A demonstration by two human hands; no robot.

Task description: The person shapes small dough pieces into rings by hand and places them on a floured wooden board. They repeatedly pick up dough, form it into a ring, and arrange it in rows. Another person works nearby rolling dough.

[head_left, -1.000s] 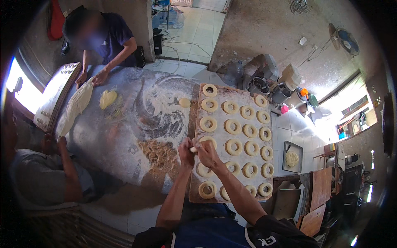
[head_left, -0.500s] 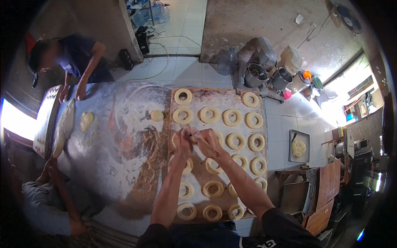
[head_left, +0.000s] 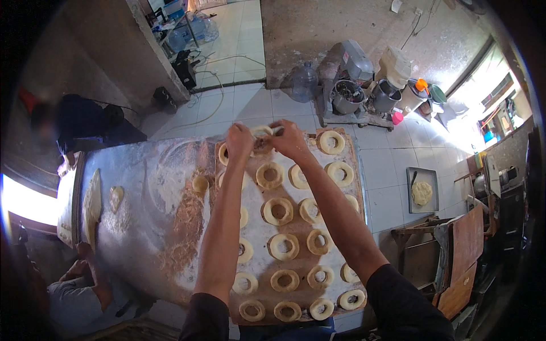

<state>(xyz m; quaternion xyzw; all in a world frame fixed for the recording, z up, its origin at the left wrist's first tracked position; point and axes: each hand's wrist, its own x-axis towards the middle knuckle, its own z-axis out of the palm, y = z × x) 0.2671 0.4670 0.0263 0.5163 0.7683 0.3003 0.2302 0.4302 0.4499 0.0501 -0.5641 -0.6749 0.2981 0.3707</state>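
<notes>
A raw dough ring (head_left: 263,131) is betw. the two hands, over the far edge of the board; if it touches the board, I cannot tell. The L hand (head_left: 240,136) has its fingers bent and grasping the ring's left side, the R hand (head_left: 289,138) grasps its right side w/ fingertips. Nearer on the floury wooden board (head_left: 261,257) lie more dough rings (head_left: 296,246), in approx. rows, some hidden under the forearms. Just left of the board, a dough ball (head_left: 200,183) rests on the floured table (head_left: 142,238); at the table's far-left part there is a long dough strip (head_left: 91,207) & a small dough piece (head_left: 116,198). On the floor, right: a metal tray (head_left: 434,176) w/ a dough lump (head_left: 422,194); far right, two stand mixers (head_left: 356,61)
</notes>
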